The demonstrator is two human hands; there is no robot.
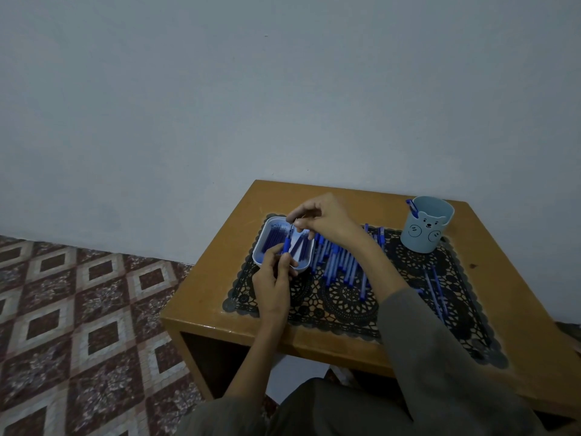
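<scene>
My left hand (275, 272) grips the lower end of a blue pen (287, 245) held upright over a white tray (259, 247). My right hand (320, 221) pinches the pen's thin top end from above. The tray holds several blue refills or pen parts. A row of several blue pens (339, 262) lies on the black lace mat (345, 303) just right of the tray. A light blue cup (426, 228) with a bear face stands at the back right with one blue pen (411, 206) in it.
The wooden table (220, 319) stands against a pale wall. Two or three thin blue refills (435, 291) lie on the mat's right side. Patterned tile floor (78, 309) spreads to the left. My lap fills the bottom of the view.
</scene>
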